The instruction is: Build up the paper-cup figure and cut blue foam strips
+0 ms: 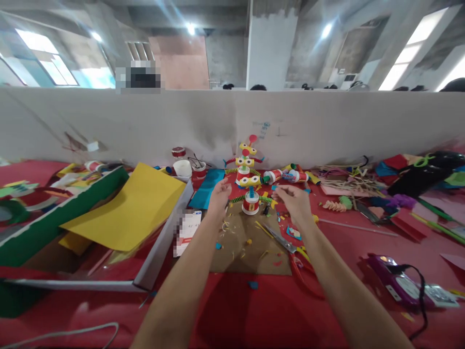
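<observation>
A small figure (250, 203) with a red and white cup body, a yellow face with big eyes and green coiled arms stands upright at the back of a brown board (236, 257). My left hand (220, 196) is beside its left coiled arm, fingers curled together; what they hold, if anything, is too small to tell. On the other side, my right hand (292, 201) pinches near the other arm's end, with a small blue piece (275, 187) at its fingertips. Similar figures (243, 162) stand behind. Scissors (286, 244) lie open on the board's right part.
On the left, a box (152, 247) holds a yellow sheet (134, 208). A white printed card (189, 230) lies beside it. Cups (182, 168), paper scraps and sticks (348, 177) line the back. A purple device (394, 281) sits at the right.
</observation>
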Demonstrator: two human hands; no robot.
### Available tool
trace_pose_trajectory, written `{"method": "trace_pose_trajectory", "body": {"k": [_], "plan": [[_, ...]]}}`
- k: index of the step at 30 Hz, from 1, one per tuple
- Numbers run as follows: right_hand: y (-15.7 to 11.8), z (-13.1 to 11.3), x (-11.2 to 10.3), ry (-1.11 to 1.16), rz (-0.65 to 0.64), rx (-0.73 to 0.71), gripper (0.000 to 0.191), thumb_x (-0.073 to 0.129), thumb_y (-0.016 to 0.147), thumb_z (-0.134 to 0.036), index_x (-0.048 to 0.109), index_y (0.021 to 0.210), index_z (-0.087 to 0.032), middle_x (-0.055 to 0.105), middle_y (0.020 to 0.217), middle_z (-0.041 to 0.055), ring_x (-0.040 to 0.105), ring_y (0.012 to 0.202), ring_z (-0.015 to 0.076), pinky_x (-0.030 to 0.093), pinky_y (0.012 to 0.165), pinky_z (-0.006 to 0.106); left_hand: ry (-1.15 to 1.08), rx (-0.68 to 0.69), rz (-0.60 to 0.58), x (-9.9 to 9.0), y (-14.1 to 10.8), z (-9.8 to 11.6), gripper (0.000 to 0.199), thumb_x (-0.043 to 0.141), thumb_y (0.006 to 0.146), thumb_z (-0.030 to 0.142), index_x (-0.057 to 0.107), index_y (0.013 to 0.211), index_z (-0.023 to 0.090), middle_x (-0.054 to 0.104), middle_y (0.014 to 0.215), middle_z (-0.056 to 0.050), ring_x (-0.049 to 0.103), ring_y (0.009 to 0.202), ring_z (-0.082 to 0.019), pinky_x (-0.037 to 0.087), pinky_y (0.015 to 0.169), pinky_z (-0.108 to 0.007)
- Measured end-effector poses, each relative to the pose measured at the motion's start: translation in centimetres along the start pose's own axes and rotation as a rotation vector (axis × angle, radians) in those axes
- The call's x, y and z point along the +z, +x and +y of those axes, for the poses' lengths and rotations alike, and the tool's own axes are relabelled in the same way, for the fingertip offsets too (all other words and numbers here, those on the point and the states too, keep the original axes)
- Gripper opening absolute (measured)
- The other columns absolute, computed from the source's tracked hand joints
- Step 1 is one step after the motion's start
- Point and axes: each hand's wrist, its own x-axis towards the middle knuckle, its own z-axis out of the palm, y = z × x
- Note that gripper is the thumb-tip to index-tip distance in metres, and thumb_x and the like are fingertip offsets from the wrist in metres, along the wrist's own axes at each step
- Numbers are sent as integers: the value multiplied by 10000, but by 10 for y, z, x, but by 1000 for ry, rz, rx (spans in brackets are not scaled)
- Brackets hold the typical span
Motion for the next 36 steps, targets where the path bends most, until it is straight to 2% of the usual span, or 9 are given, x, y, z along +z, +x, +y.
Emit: {"method": "trace_pose_trajectory", "body": {"k": [3,7,12,16,22,29,33,36], "plan": [[39,6,5,-146,-37,-98,265,609,709,-390,675,805,-151,698,656,46,646,586,181,513,598,318,12,-13,3,18,27,-7,315,617,699,150,605,1014,160,619,881,-41,566,816,-129,428,751,-256],[60,13,12,-317,-78,-213,186,656,667,-346,715,733,-183,691,657,23,618,610,180,472,631,317,7,12,-57,28,34,-15,259,645,662,126,617,918,157,616,811,-31,558,771,-129,432,731,-257],[61,14,14,-419,-112,-315,117,668,648,-271,746,723,-227,660,709,16,575,703,175,435,709,312,17,111,-159,27,32,-20,290,660,626,120,626,911,159,590,698,9,548,698,-112,432,717,-253],[62,21,14,-459,-168,-417,158,630,697,-243,754,795,-238,597,767,21,546,728,159,443,715,307,37,212,-235,23,33,-26,322,676,615,170,625,933,159,620,722,-3,579,728,-132,442,723,-267],[63,37,11,-428,-323,-582,177,581,762,-212,744,824,-242,538,927,48,541,833,173,466,756,336,63,273,-245,18,37,-31,318,662,625,171,638,942,169,636,779,-19,590,769,-140,448,731,-271],[65,41,-4,-521,-485,-791,352,433,827,-103,717,954,-267,480,1217,69,505,1012,192,445,905,405,124,361,-227,15,35,-29,282,643,643,161,644,925,164,647,799,-35,598,788,-152,456,743,-278],[62,40,-12,-663,-523,-901,210,542,842,-225,721,949,-246,437,1314,83,486,1079,237,437,933,443,128,359,-204,15,31,-31,251,635,657,174,641,908,166,647,793,-30,603,796,-153,464,757,-280],[61,38,-14,-740,-513,-946,192,580,835,-293,721,960,-259,434,1329,78,488,1085,254,438,938,471,130,346,-208,17,30,-33,257,639,657,178,640,913,168,651,790,-26,608,807,-156,471,766,-288]]}}
